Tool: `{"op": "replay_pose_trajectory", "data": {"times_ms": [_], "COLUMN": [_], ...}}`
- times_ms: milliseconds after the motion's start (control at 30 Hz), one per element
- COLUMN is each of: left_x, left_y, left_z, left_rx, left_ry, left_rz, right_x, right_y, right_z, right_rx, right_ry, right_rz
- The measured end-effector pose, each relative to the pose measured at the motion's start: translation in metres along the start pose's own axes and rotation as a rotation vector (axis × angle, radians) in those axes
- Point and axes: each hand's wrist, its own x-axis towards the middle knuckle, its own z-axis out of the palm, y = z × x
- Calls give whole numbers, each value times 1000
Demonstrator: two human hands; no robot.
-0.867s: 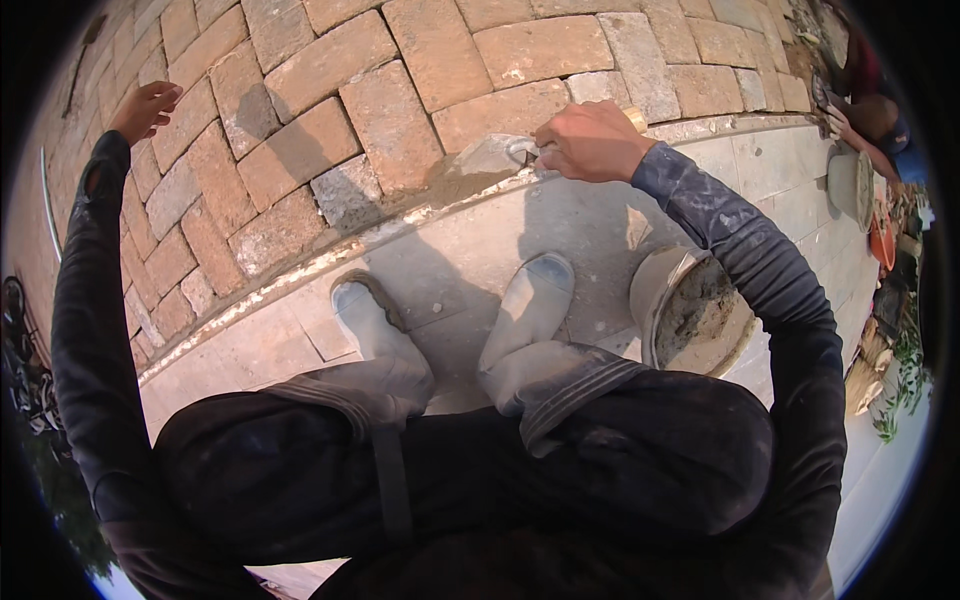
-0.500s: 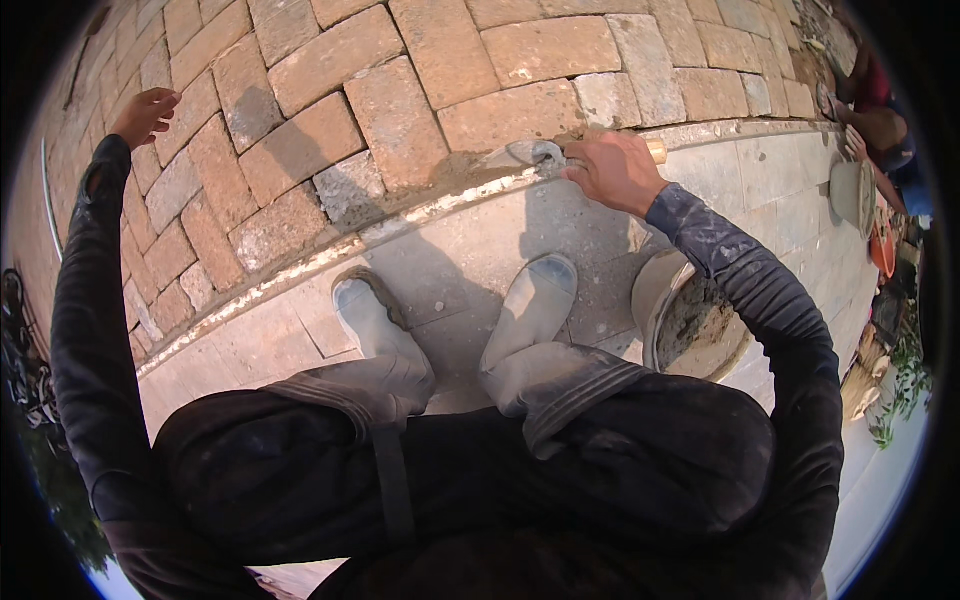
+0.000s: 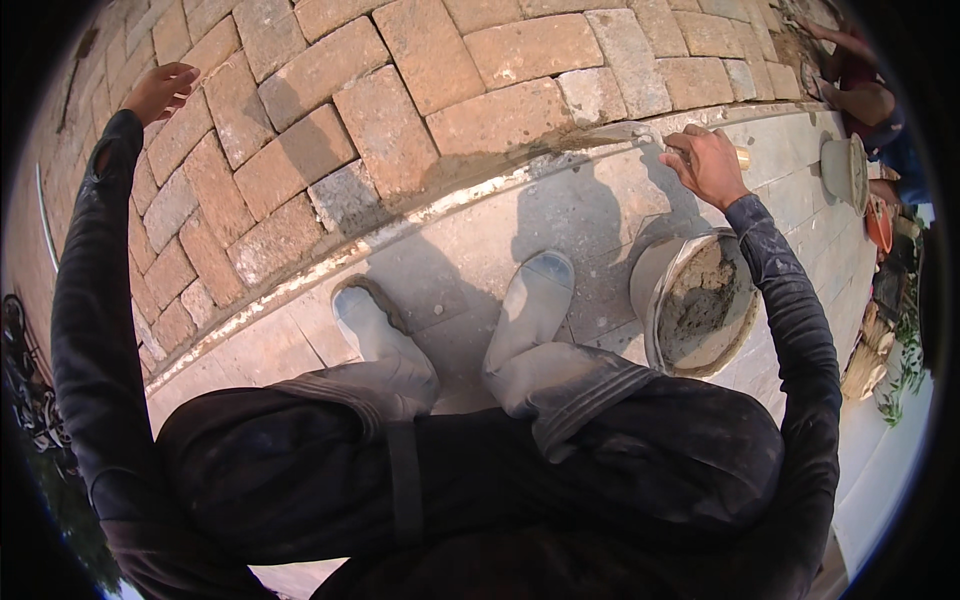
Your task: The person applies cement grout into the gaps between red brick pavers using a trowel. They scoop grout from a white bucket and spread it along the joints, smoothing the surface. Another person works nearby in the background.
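My right hand (image 3: pixel 708 165) is closed round the wooden handle of a trowel (image 3: pixel 612 134). The metal blade points left and lies along the joint where the brick paving (image 3: pixel 485 115) meets the pale slab strip (image 3: pixel 600 225). Fresh mortar fills part of that joint, with a whitish ridge running beside it. Out at the far left, my left hand (image 3: pixel 163 93) hovers over the bricks, fingers loosely bent and apart, with nothing in it. A bucket (image 3: pixel 648 285) of grey-brown mortar (image 3: pixel 702 290) stands near my right knee, below my right forearm.
My two boots (image 3: pixel 365 310) rest on the slabs. At the far right a person (image 3: pixel 870 105) crouches near a second bucket (image 3: pixel 843 172) and an orange container (image 3: pixel 879 222). Dark metal objects (image 3: pixel 30 380) lie at the left edge.
My right hand has moved right along the joint with the trowel, uncovering more of the near bucket. My left hand has shifted slightly up and right.
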Motion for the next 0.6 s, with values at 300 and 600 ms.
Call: {"op": "replay_pose_trajectory", "data": {"times_ms": [300, 600], "left_x": [-19, -29], "left_y": [-12, -35], "left_z": [-9, -15], "left_rx": [39, 39], "left_ry": [23, 45], "left_rz": [-71, -90], "right_x": [14, 22], "right_y": [-94, -119], "right_z": [21, 45], "right_rx": [166, 176], "right_ry": [-37, 14], "right_rz": [-123, -63]}}
